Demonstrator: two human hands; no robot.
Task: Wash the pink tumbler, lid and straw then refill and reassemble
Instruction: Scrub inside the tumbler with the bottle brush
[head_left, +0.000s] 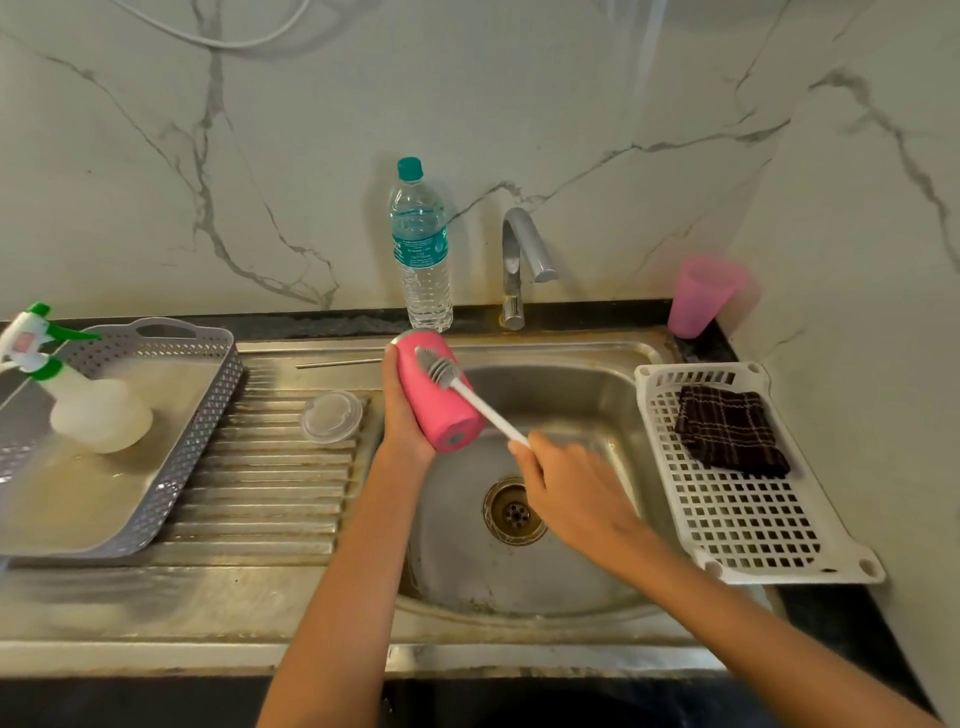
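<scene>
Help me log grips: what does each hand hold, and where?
Left hand grips the pink tumbler round its body; right hand holds the bottle brush by its white handle's end.

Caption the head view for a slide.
Left hand holds pink tumbler over sink; right hand scrubs its outside with brush.

Seen from the drain (514, 512), the sink basin (467, 571) is left open toward 6 o'clock. At 12 o'clock the rim is blocked by the tap (519, 260) and water bottle (422, 249). At 3 o'clock the white basket (753, 566) is set; at 9 o'clock the drainboard (270, 493) is obstructed by the lid (331, 415) and grey tray (208, 415).
</scene>
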